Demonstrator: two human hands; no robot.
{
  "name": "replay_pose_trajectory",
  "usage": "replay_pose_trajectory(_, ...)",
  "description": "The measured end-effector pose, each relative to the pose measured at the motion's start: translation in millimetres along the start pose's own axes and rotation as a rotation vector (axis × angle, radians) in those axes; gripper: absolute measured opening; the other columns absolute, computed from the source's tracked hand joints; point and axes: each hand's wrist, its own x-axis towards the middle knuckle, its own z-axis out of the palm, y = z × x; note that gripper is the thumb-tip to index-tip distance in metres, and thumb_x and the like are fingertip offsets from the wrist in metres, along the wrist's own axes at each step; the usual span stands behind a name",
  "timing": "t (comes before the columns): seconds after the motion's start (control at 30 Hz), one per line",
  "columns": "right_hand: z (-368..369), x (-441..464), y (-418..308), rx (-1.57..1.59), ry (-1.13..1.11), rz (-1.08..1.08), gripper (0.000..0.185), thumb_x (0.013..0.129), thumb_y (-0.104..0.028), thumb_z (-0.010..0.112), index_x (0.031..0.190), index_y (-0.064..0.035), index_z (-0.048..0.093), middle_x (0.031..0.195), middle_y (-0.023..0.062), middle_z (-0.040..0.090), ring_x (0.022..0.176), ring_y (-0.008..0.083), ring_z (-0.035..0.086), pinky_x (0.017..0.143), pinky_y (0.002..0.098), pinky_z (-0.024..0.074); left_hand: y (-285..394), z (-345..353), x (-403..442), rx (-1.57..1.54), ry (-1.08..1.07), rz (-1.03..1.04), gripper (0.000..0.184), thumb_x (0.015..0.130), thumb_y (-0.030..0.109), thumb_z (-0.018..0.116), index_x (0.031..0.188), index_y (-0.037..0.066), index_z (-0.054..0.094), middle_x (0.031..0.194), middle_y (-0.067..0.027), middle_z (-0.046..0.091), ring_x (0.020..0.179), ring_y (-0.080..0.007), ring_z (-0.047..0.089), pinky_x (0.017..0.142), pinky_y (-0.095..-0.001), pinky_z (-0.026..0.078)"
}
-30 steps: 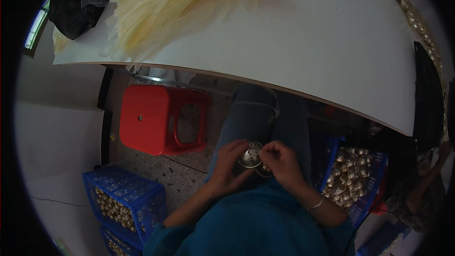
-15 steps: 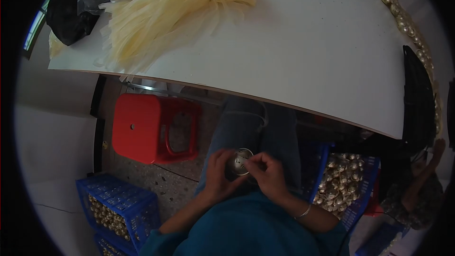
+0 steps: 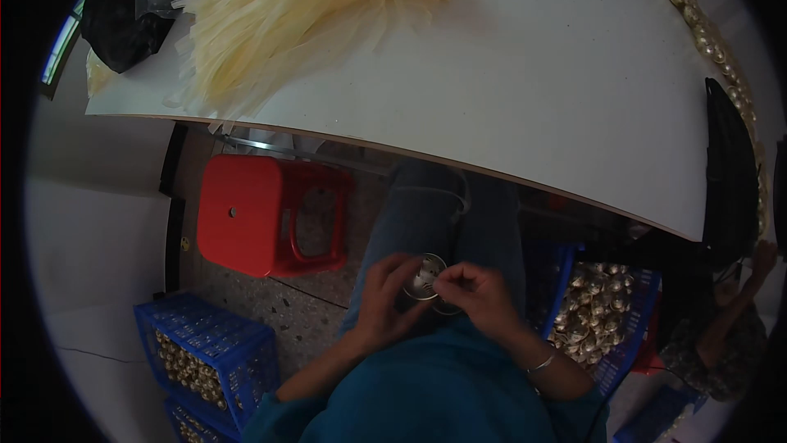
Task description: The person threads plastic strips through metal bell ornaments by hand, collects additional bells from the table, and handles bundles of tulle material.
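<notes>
- I see the left grip (image 3: 385, 294), a bare hand, curled around a shiny metal piece (image 3: 421, 281) and grasping it.
- The metal piece is round, with little holes in it, and sits between the two hands over the lap, on the near side of the worktop (image 3: 525, 74).
- I see the right grip (image 3: 484, 297) with thumb and finger pinched at the right edge of the metal piece; I cannot tell if they hold something small.
- Another round piece (image 3: 447, 308) shows partly, just under the right grip.
- A bracelet (image 3: 541, 363) is on the right wrist.
- On the far left of the worktop I see yellow ribbons (image 3: 303, 25) in a big heap, with a black bag (image 3: 123, 21) left of them.
- A red stool (image 3: 238, 218) stands on the floor, left of the legs (image 3: 414, 226).
- Near left, a blue crate (image 3: 209, 324) has small gold bits (image 3: 187, 365) inside.
- On the right, another blue crate (image 3: 635, 349) has lots of shiny gold pieces (image 3: 590, 312).
- Far right, I see a co-worker's arm (image 3: 732, 324).
</notes>
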Motion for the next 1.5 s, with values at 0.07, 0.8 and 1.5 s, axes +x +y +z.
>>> replay_pose_trajectory(0.07,-4,2,-12,-0.032,-0.099,0.079,0.009,0.08,-0.01,0.061,0.084,-0.0018,0.059,0.077,0.0014,0.059,0.071,0.0048,0.055,0.063,0.0178,0.0441,-1,-5,0,-0.05,-0.079,-0.008,0.063,0.059,0.006,0.074,0.115,0.007,0.046,0.109,-0.0154,0.047,0.101,-0.0307,0.047,0.083,-0.0372,0.042)
replay_pose_trajectory(0.8,-2,18,-11,-0.338,-0.154,-0.114,0.01,0.071,-0.011,0.064,0.075,-0.0024,0.059,0.097,0.0057,0.05,0.085,0.012,0.053,0.074,0.0234,0.0425,-1,-20,6,0.161,-0.174,0.13,0.054,0.059,0.016,0.074,0.105,0.006,0.048,0.108,-0.0125,0.051,0.096,-0.0286,0.051,0.079,-0.0374,0.042)
replay_pose_trajectory(1.5,3,14,5,-0.324,-0.026,-0.13,0.011,0.072,-0.008,0.064,0.077,-0.0006,0.057,0.094,0.0053,0.05,0.083,0.0122,0.052,0.073,0.0243,0.0433,0,-24,6,-0.003,-0.224,0.031,0.056,0.064,0.013,0.071,0.114,0.005,0.046,0.113,-0.0136,0.05,0.103,-0.0292,0.05,0.085,-0.0375,0.041)
